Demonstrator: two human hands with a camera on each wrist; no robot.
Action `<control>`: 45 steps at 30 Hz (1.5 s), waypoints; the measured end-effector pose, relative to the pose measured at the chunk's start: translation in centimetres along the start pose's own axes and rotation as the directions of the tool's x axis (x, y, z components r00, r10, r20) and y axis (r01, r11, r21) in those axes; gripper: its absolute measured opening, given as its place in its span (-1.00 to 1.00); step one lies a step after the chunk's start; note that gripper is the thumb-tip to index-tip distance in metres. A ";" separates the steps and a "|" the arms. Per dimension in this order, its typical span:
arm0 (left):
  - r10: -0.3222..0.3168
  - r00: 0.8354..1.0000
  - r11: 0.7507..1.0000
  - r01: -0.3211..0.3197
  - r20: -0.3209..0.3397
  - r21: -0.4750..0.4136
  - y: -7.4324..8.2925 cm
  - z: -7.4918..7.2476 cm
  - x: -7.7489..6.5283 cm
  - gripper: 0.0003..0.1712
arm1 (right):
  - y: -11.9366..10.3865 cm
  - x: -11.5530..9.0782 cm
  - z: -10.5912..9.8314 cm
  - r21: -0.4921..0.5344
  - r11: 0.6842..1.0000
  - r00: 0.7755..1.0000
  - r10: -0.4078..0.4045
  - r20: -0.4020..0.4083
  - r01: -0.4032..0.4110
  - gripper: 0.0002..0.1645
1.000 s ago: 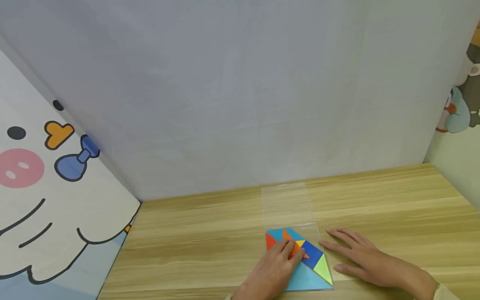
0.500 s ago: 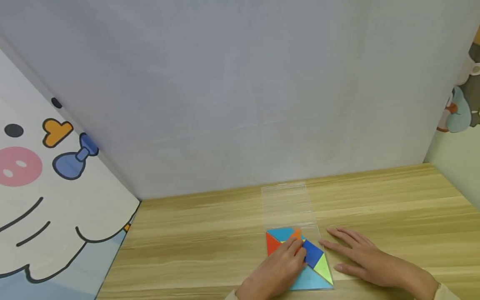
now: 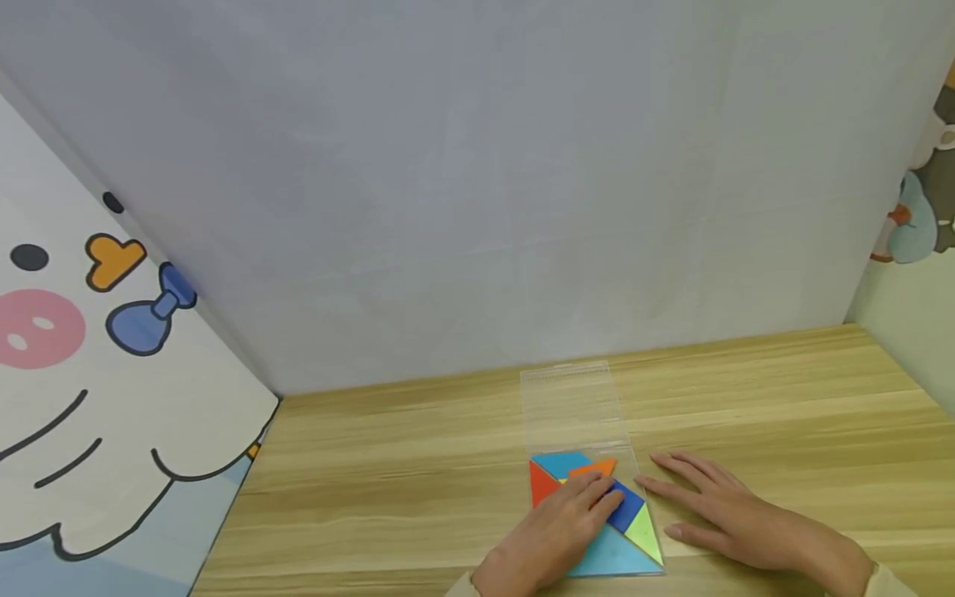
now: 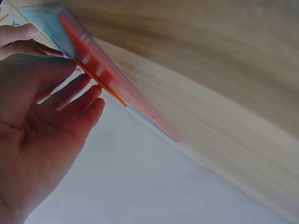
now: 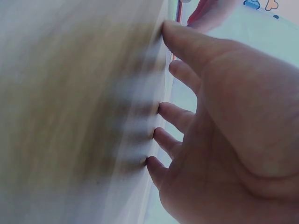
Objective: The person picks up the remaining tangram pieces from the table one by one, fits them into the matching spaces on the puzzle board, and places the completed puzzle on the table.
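Over a clear plastic case of tangram pieces, my left hand (image 3: 552, 531) holds an orange triangle (image 3: 601, 469) at its fingertips, covering part of it. In the left wrist view the orange triangle (image 4: 114, 96) shows edge-on, lying along the tops of the other pieces, with thumb and fingertips at its edge. Around it lie a red piece (image 3: 541, 485), a blue piece (image 3: 561, 464), a dark blue square (image 3: 628, 506), a light green triangle (image 3: 645, 535) and a large light blue triangle (image 3: 615, 557). My right hand (image 3: 724, 514) rests on the table, fingers spread, index fingertip by the case's right edge.
The case's transparent lid (image 3: 573, 406) lies folded out on the wooden table (image 3: 388, 481), toward the back. A pale wall (image 3: 477, 199) closes off the far side, and a cartoon-printed panel (image 3: 149, 431) borders the left.
My left hand has turned the orange triangle clockwise over the other pieces, so its tip now points right; the hand shifted slightly right. My right hand has stayed in place.
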State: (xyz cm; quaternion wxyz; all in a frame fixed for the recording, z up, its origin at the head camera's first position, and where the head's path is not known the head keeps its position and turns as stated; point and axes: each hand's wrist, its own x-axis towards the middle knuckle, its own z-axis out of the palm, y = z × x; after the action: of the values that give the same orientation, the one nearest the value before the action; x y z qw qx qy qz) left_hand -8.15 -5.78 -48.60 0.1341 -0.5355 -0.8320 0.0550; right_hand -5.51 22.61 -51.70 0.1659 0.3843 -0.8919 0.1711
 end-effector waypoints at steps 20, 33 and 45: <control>-0.205 0.977 0.977 0.200 0.053 0.077 0.7 -0.1 -0.4 -0.29 | 0.5 0.0 0.7 -0.012 1.000 1.000 -0.015 -0.010 0.014 -0.22; -0.154 0.980 0.986 0.144 0.122 0.090 0.4 -0.1 0.0 -0.30 | 0.9 0.0 1.0 -0.020 1.000 1.000 -0.019 -0.023 0.018 -0.22; -0.177 0.962 0.984 0.166 0.206 0.069 0.3 -0.1 0.4 -0.28 | 1.1 0.0 1.3 -0.023 0.999 0.998 -0.027 -0.048 0.026 -0.23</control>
State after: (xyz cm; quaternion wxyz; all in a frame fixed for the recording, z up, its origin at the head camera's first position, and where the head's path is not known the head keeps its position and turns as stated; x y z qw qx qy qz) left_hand -8.01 -5.31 -48.48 0.0629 -0.4489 -0.8831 0.1209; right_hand -6.57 22.73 -53.04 0.1939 0.3900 -0.8843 0.1682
